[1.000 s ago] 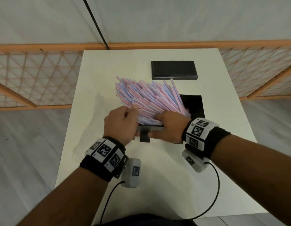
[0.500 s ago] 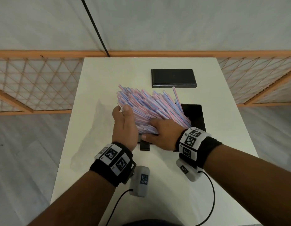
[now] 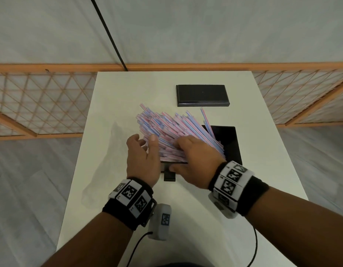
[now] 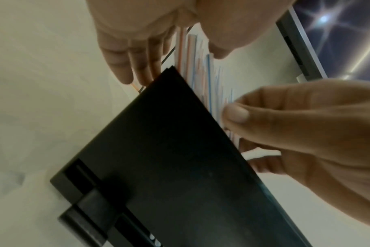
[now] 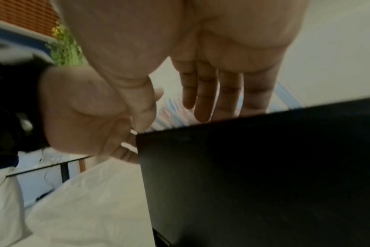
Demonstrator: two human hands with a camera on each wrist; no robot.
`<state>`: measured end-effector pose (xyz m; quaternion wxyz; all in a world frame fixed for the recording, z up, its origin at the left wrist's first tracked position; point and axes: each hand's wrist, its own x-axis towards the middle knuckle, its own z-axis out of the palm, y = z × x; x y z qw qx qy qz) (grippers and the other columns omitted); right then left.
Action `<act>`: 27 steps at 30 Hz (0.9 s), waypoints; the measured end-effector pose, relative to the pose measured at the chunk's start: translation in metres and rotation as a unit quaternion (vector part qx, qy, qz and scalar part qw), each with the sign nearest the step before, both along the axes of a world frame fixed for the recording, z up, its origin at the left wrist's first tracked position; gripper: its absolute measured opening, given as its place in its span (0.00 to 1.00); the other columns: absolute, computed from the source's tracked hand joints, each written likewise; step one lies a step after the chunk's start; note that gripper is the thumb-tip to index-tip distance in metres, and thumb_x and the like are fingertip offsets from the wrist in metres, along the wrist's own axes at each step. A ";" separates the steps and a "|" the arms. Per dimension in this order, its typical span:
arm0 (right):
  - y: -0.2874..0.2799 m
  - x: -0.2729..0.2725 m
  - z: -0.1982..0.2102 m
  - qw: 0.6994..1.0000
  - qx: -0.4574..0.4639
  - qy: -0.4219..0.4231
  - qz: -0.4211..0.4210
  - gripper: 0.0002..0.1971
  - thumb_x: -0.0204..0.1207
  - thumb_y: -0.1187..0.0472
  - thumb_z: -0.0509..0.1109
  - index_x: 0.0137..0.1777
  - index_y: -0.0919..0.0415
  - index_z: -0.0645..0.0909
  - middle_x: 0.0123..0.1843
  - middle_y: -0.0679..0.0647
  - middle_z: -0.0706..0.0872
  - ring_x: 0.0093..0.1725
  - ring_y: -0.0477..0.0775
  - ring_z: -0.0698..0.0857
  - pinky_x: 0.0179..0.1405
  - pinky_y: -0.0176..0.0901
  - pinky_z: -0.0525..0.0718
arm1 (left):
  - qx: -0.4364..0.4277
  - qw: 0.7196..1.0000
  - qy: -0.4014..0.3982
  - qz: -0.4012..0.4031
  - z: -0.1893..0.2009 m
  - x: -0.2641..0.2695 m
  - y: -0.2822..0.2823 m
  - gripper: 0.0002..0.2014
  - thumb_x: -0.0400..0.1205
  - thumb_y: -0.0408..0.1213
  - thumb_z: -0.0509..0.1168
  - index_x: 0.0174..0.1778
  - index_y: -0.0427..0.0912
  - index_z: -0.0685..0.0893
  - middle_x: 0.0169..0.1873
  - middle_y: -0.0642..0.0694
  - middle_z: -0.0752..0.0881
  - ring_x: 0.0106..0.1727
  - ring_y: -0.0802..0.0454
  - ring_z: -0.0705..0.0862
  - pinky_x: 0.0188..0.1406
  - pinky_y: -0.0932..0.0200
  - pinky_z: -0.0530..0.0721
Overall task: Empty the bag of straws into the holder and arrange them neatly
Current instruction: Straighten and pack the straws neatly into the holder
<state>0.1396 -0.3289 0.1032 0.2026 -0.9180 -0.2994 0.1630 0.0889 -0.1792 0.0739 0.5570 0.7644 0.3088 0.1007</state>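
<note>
Since a second ago your left hand (image 3: 142, 160) has uncurled from the straws (image 3: 176, 135); now its fingers lie spread against their left side. Your right hand (image 3: 193, 162) lies flat on them, thumb at the holder (image 3: 229, 143) front, mid-frame on the desk (image 3: 128, 89). Emptying looks done: the bag (image 3: 101, 170) lies slack at left. Straws fan out, so tidying remains.

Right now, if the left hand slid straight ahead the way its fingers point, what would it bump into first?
Probably the straws. The left hand lies open along the left side of the pile, fingers pointing away from the person, with loose straws by the fingertips. Depth is unclear; it might just brush past them over the table.
</note>
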 end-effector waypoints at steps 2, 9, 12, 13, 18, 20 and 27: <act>-0.019 -0.003 0.003 0.999 0.028 -0.037 -0.028 0.18 0.70 0.46 0.76 0.53 0.53 0.76 0.50 0.50 0.80 0.49 0.56 0.80 0.49 0.49 0.81 | 0.018 1.000 0.019 -0.005 0.003 -0.002 0.003 0.23 0.87 0.61 0.53 0.53 0.42 0.78 0.46 0.49 0.83 0.47 0.50 0.81 0.50 0.53 0.77; -0.058 0.011 -0.012 0.996 -0.026 0.020 -0.082 0.23 0.72 0.32 0.68 0.48 0.54 0.77 0.42 0.48 0.80 0.41 0.51 0.79 0.40 0.43 0.77 | 0.108 0.990 0.066 -0.064 0.018 -0.002 0.007 0.23 0.87 0.58 0.57 0.37 0.43 0.76 0.32 0.50 0.81 0.35 0.54 0.78 0.35 0.59 0.72; -0.046 0.009 -0.015 0.998 0.033 0.037 -0.041 0.17 0.75 0.39 0.71 0.47 0.54 0.79 0.39 0.47 0.81 0.40 0.50 0.79 0.42 0.44 0.79 | 0.093 0.991 0.060 -0.079 0.022 -0.001 0.005 0.24 0.86 0.61 0.58 0.33 0.45 0.78 0.29 0.45 0.85 0.35 0.43 0.86 0.43 0.43 0.87; -0.045 0.010 -0.015 0.998 0.037 0.037 -0.037 0.17 0.75 0.40 0.72 0.47 0.54 0.79 0.39 0.47 0.81 0.40 0.50 0.80 0.43 0.45 0.80 | 0.096 0.990 0.061 -0.084 0.024 -0.001 0.004 0.25 0.86 0.61 0.58 0.32 0.45 0.78 0.28 0.44 0.87 0.35 0.41 0.88 0.45 0.40 0.88; -0.042 0.020 -0.011 0.996 -0.041 0.069 -0.048 0.21 0.73 0.33 0.70 0.45 0.51 0.78 0.37 0.47 0.82 0.37 0.46 0.81 0.37 0.40 0.78 | 0.106 0.984 0.079 -0.116 0.030 -0.002 0.005 0.27 0.88 0.60 0.56 0.38 0.40 0.83 0.24 0.44 0.88 0.28 0.46 0.89 0.43 0.45 0.90; -0.038 0.023 -0.008 0.992 -0.082 0.089 -0.029 0.22 0.72 0.30 0.68 0.46 0.49 0.80 0.39 0.46 0.83 0.39 0.45 0.81 0.41 0.40 0.80 | 0.099 0.983 0.086 -0.125 0.031 -0.001 0.004 0.26 0.89 0.57 0.56 0.41 0.38 0.84 0.25 0.44 0.89 0.23 0.50 0.88 0.38 0.52 0.90; -0.024 0.034 0.003 0.986 -0.087 0.140 -0.008 0.22 0.68 0.33 0.75 0.53 0.46 0.83 0.49 0.45 0.86 0.50 0.50 0.84 0.53 0.45 0.83 | 0.129 0.984 0.025 -0.124 0.026 0.001 -0.001 0.23 0.88 0.54 0.57 0.34 0.42 0.77 0.30 0.44 0.84 0.37 0.42 0.87 0.45 0.46 0.85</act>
